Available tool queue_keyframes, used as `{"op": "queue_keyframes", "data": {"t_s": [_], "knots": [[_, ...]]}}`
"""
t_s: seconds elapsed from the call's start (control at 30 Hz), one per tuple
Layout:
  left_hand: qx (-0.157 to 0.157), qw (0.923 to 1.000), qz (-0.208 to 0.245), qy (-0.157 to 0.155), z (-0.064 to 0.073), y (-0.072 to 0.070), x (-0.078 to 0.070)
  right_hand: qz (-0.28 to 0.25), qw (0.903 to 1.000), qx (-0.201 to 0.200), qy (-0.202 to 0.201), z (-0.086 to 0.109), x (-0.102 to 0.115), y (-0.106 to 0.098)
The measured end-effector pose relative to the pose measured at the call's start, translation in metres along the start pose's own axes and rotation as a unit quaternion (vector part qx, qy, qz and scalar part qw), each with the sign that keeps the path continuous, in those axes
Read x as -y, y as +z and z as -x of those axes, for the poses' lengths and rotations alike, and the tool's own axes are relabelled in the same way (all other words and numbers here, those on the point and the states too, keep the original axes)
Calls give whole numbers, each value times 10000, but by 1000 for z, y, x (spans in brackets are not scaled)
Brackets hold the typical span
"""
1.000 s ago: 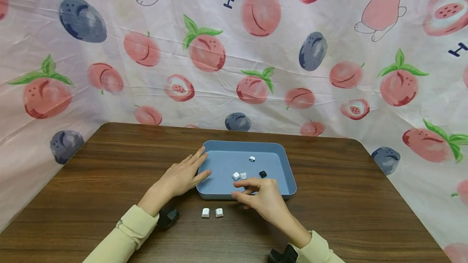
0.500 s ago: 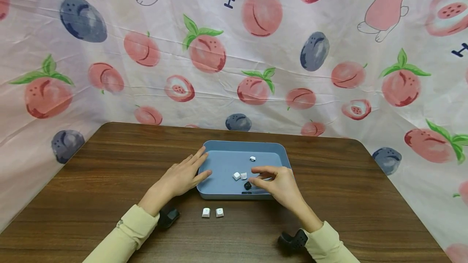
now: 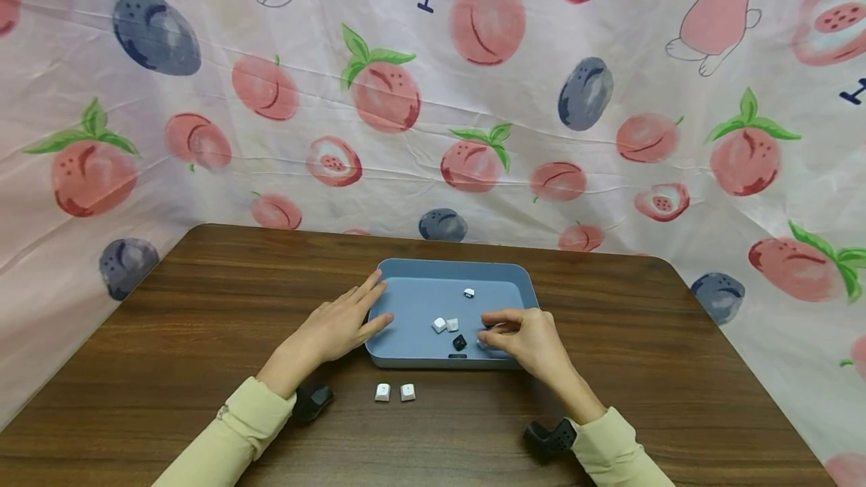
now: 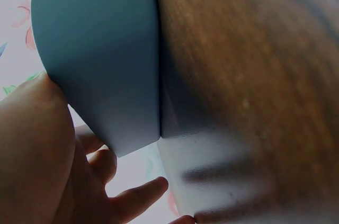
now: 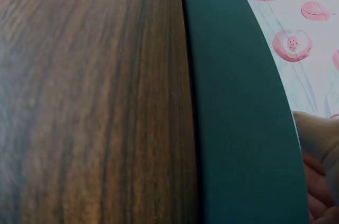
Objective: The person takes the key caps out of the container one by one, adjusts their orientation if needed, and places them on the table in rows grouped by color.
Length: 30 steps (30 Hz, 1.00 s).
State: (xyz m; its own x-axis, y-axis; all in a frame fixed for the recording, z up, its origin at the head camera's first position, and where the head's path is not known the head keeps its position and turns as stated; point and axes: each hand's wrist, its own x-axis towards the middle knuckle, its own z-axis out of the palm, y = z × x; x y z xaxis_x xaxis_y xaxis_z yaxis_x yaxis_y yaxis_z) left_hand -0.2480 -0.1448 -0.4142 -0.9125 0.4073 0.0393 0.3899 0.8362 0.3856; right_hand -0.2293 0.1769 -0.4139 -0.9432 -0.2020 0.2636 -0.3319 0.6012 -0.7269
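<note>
A shallow blue tray (image 3: 406, 299) lies on the table with several small keycaps in it. My left hand (image 3: 338, 325) rests at its left rim, fingers stretched out; the left wrist view shows the thumb and fingers by the tray's wall (image 4: 106, 65). My right hand (image 3: 531, 340) reaches in over the right side, thumb and index finger bent close together near the bottom. A pale bit shows below the thumb; whether the fingertips pinch anything I cannot tell. Left of them lie a black keycap (image 3: 460, 342) and two white keycaps (image 3: 440, 325). Another small white piece (image 3: 469, 293) lies farther back.
Two white keycaps (image 3: 383, 393) stand side by side on the brown wooden table (image 3: 271, 261) in front of the tray. A short dark bar (image 3: 457, 356) shows at the tray's near wall. Behind the table hangs a fruit-print cloth (image 3: 325, 119).
My right hand has moved right within the tray, off the front black keycap, which now shows. It covers the spot where another black keycap lay. The left hand has stayed in place.
</note>
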Motion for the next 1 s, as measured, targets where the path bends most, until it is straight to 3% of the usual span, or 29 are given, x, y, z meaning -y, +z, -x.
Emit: {"op": "queue_keyframes", "data": {"t_s": [0.53,1.0], "knots": [[17,10000,22,8,-1,0,2,815,9956,408,224,1,-2,0],[-44,10000,-9,88,-2,2,3,896,9946,448,264,-2,-1,3]]}}
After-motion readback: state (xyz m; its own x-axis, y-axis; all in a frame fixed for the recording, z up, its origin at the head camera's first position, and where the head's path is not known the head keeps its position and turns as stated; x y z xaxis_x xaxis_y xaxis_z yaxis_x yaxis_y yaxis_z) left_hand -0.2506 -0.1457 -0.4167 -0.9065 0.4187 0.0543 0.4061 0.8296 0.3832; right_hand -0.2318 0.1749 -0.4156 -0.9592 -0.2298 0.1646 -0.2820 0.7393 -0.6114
